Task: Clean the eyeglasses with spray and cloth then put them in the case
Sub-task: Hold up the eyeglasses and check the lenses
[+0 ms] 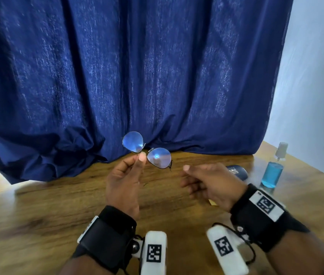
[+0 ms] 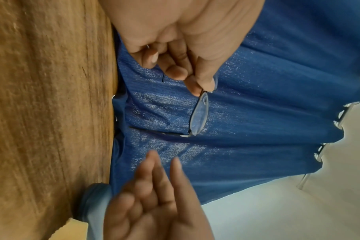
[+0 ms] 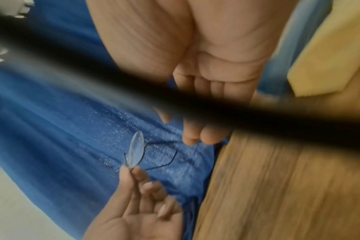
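Observation:
Thin-framed eyeglasses [image 1: 158,157] with blue-reflecting lenses hang in the air above the wooden table [image 1: 48,219]. My left hand [image 1: 140,157] pinches them near the bridge between thumb and forefinger. The left wrist view shows one lens [image 2: 199,116] edge-on below the pinching fingertips [image 2: 203,84]. My right hand [image 1: 186,175] hovers just right of the glasses, fingers relaxed and holding nothing. A spray bottle [image 1: 272,173] of blue liquid stands at the right. The dark blue case [image 1: 236,171] lies behind my right hand. A corner of yellow cloth [image 3: 329,56] lies beside the case.
A blue curtain [image 1: 157,76] hangs behind the table and bunches on its far edge. A white wall [image 1: 316,76] is at the right. A blurred black cable [image 3: 277,120] crosses the right wrist view.

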Demonstrator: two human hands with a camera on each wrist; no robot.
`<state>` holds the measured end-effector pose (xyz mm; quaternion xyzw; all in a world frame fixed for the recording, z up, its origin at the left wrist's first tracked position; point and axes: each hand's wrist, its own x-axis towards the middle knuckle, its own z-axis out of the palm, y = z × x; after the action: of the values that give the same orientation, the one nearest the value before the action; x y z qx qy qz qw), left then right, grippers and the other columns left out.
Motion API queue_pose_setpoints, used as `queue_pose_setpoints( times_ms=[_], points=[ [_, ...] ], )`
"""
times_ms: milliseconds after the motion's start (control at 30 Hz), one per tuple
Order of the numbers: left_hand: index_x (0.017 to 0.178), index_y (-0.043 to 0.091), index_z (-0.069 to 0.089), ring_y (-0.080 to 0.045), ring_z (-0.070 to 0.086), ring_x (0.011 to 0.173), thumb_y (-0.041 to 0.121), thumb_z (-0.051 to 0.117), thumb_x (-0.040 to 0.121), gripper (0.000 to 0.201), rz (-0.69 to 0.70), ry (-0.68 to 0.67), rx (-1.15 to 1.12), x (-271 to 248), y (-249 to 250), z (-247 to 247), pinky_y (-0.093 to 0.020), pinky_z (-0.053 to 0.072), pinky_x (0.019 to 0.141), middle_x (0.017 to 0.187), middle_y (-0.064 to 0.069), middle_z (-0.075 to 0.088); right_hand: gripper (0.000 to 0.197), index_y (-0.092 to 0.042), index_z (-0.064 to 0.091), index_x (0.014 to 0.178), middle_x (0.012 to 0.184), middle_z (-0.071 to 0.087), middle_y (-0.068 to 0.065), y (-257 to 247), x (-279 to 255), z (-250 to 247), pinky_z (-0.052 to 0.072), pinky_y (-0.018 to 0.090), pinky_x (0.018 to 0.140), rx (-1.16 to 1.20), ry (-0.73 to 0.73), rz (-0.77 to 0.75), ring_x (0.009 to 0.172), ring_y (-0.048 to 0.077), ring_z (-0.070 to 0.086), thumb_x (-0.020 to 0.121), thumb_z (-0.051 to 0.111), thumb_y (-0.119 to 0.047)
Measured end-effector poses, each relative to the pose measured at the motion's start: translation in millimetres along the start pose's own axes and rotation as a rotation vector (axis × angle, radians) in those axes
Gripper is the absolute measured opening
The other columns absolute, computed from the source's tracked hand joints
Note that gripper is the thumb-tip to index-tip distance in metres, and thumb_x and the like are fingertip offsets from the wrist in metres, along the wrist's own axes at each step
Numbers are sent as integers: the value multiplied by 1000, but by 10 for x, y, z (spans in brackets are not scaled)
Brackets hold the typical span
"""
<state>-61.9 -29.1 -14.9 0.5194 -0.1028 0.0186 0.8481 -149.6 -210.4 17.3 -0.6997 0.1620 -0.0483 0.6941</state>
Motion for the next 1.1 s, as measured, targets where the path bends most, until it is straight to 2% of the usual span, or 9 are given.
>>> queue_pose_setpoints(
  times_ms=[233,300,400,467,633,733,833,900,1100],
  points=[
    [102,7,74,10,61,62,22,74,90,19,80,27,87,67,-30,-60,-5,47,58,75,13,73,20,3,70,106,82,73,12,-17,451,345,61,28,59,368,-67,8,62,14,65,96,68,-14],
    [98,8,75,8,64,65,26,75,85,22,101,9,146,69,-44,-78,-7,49,62,75,11,75,22,4,70,107,79,73,12,18,542,320,62,28,59,418,-88,26,64,16,66,95,69,-15],
    [92,17,77,-6,74,86,29,77,85,13,144,-38,314,60,-64,-97,-20,55,80,89,6,80,14,2,70,102,76,71,11,121,653,271,62,28,58,489,-116,77,61,13,67,94,68,-9],
    [89,25,77,-4,72,87,32,77,86,9,180,-63,479,60,-63,-103,-23,55,80,91,11,80,11,1,70,100,75,69,10,172,708,239,61,27,58,517,-135,91,60,12,67,91,68,-5],
    [101,26,76,-6,75,94,50,78,66,42,147,-106,484,111,61,-149,-23,58,85,99,10,81,17,3,71,107,76,70,11,213,768,132,62,28,62,527,-19,-75,64,16,65,91,68,1],
    [109,23,74,0,73,85,53,69,71,48,150,-66,409,178,118,-178,-17,56,71,104,5,80,17,-4,75,106,78,72,12,210,748,86,62,31,68,391,125,-256,67,18,67,91,70,1],
    [116,21,73,-4,70,88,30,58,98,25,181,-64,404,224,121,-226,-27,55,75,108,4,79,15,-7,75,105,75,74,9,167,709,78,64,31,70,341,213,-383,66,17,70,92,70,-1],
    [126,27,70,-4,73,92,15,62,100,30,204,-101,479,229,92,-255,-26,58,82,109,7,78,15,-7,74,106,75,74,9,153,687,86,64,32,71,362,217,-409,67,17,70,92,70,-1],
    [126,27,70,-5,72,83,12,60,101,31,241,-72,429,219,78,-244,-20,60,79,92,1,79,15,-12,73,106,76,78,10,195,649,144,64,34,74,280,227,-424,69,17,74,92,72,-6]
  ],
)
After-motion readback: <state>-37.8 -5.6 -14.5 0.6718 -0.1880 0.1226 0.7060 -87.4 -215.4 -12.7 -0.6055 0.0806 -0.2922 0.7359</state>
